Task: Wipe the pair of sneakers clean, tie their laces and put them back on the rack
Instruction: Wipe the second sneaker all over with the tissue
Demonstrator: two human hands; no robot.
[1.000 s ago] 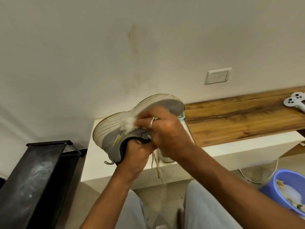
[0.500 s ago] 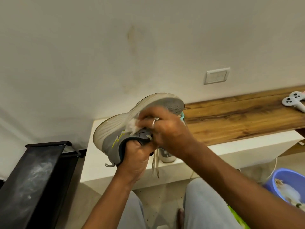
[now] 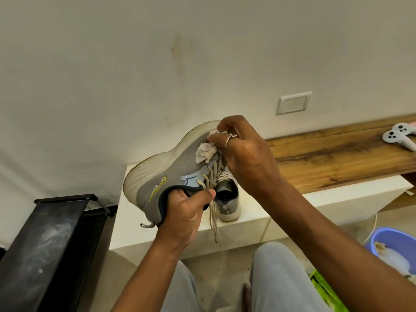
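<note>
A grey sneaker [image 3: 166, 174] with a white sole and a yellow-green logo is held up sideways, sole to the upper left. My left hand [image 3: 186, 212] grips its collar, fingers inside the opening. My right hand [image 3: 245, 149] pinches a crumpled white wipe [image 3: 206, 150] against the forefoot upper near the eyelets. The untied beige laces [image 3: 213, 212] dangle below my left hand. The second grey sneaker [image 3: 227, 203] stands on the white ledge [image 3: 243, 224] behind, partly hidden by the laces and hands.
A dusty black shoe rack [image 3: 49, 239] stands at lower left. The wooden shelf [image 3: 337, 158] on the right carries a white game controller [image 3: 399, 136]. A blue basin [image 3: 391, 242] with cloths sits at lower right, something green [image 3: 324, 291] beside it. My knees are below.
My right hand has slid the wipe from the midsole side toward the toe and lace area. The sneaker has tilted, showing its laces and the second sneaker behind it.
</note>
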